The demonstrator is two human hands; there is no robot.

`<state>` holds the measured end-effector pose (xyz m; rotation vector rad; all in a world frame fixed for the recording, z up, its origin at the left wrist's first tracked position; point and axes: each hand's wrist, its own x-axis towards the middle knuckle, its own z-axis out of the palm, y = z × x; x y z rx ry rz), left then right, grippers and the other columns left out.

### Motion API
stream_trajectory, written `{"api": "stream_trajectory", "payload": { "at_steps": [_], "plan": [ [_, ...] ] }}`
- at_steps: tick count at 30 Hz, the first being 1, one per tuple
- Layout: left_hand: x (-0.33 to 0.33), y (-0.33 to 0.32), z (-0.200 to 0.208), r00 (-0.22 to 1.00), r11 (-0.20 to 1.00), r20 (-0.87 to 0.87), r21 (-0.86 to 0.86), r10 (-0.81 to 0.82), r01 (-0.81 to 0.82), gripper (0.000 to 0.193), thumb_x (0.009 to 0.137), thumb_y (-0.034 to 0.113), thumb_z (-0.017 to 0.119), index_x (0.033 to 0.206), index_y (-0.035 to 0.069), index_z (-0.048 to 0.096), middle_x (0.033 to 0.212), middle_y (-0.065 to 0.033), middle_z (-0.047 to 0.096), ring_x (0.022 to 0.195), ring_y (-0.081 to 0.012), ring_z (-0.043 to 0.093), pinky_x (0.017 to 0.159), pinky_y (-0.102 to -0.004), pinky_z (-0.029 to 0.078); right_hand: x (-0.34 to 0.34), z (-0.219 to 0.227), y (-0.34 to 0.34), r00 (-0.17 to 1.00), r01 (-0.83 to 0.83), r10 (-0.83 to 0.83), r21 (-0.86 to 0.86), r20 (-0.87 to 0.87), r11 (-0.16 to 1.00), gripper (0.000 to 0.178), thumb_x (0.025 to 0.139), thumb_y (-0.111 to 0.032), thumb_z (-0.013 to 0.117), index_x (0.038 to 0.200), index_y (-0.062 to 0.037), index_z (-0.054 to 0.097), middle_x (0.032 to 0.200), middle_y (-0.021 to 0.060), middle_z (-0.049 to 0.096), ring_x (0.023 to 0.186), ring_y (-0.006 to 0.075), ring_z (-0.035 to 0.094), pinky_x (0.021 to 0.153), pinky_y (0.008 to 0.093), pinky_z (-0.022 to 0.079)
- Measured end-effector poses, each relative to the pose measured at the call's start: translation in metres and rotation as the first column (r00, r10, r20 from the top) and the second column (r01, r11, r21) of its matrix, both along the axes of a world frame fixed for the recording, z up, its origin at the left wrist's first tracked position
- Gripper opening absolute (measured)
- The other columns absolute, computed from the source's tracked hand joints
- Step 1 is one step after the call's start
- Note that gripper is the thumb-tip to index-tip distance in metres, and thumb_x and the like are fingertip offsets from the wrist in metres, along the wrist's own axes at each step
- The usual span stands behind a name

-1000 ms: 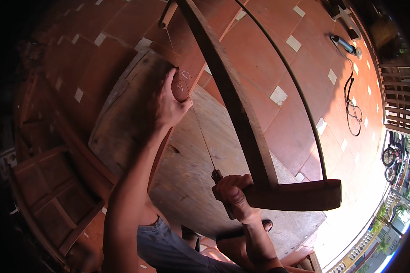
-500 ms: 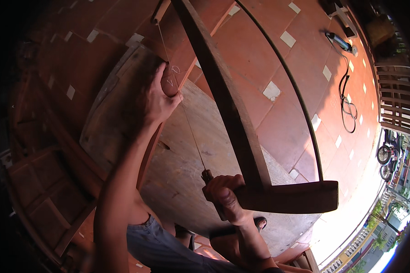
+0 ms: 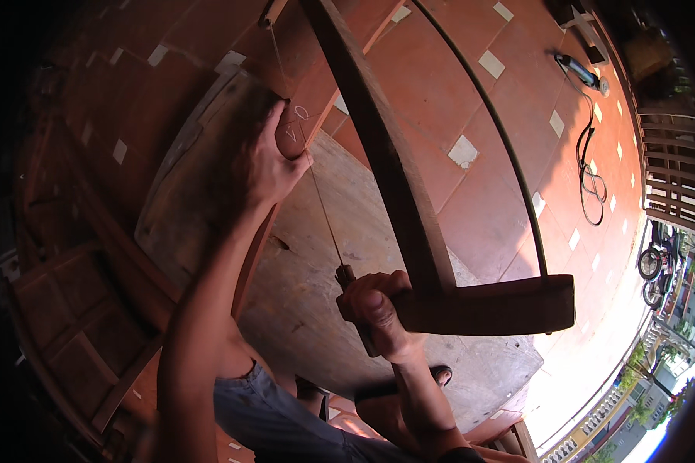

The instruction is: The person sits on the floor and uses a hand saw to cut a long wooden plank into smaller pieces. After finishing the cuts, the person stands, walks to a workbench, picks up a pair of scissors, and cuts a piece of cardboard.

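Note:
My right hand (image 3: 378, 312) is closed round the near end of a wooden bow saw (image 3: 398, 181), at its handle and end bar. The saw's thin blade (image 3: 326, 212) runs from that handle past my left hand to the far end of the frame. My left hand (image 3: 266, 174) is closed round a reddish wooden workpiece (image 3: 292, 133) with pale marks drawn on it, thumb on one side and fingers on the other. Beside the thumb, the blade crosses the workpiece. Beneath lies a wide, worn wooden board (image 3: 309, 289).
A corded angle grinder (image 3: 579, 71) lies on the tiled floor (image 3: 471, 208) at the far right, its black cord (image 3: 587, 166) looped nearby. Wooden frame pieces (image 3: 93, 332) stand at the left. My sandalled foot (image 3: 440, 376) is close to the board's near edge.
My right hand and the saw have moved a little away from me, along the blade's line. My left hand keeps its hold on the workpiece.

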<state>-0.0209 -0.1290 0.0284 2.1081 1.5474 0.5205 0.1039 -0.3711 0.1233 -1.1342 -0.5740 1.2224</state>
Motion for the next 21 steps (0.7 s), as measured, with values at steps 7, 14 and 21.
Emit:
{"api": "stream_trajectory", "payload": {
  "at_steps": [7,14,21],
  "plan": [
    [0.006,-0.001,0.006,1.0,0.998,-0.002,-0.064,0.007,-0.007,0.089,0.074,0.03,0.083,0.154,0.017,0.044,0.141,-0.0167,0.06,0.124,-0.0399,0.062,0.1,-0.0495,0.053,-0.001,-0.002,0.025,0.998,0.059,-0.059,0.051,-0.007,0.997,0.029,0.105,-0.019,0.064,0.086,-0.0056,0.047,0.071,0.0091,0.055,0.066,0.0198,0.053,0.071,0.0403,0.051],
    [-0.001,-0.002,0.001,1.0,0.998,-0.004,-0.055,0.018,-0.019,0.09,0.075,0.029,0.083,0.155,0.016,0.043,0.144,-0.0183,0.058,0.127,-0.0402,0.06,0.103,-0.0489,0.052,0.004,0.01,-0.017,1.0,-0.023,0.023,0.01,-0.01,1.0,0.03,0.104,-0.024,0.064,0.086,-0.0058,0.049,0.071,0.0086,0.056,0.064,0.0189,0.053,0.068,0.0389,0.05],
    [0.005,-0.001,0.006,0.999,0.994,0.037,-0.107,0.008,-0.004,0.09,0.075,0.026,0.082,0.155,0.014,0.042,0.145,-0.0197,0.057,0.129,-0.0411,0.058,0.106,-0.0478,0.05,0.002,0.006,0.03,0.997,0.083,-0.083,-0.053,-0.002,0.995,0.036,0.103,-0.028,0.067,0.082,0.0009,0.062,0.07,0.0039,0.061,0.064,0.0127,0.055,0.06,0.0306,0.045]
  ]
}}
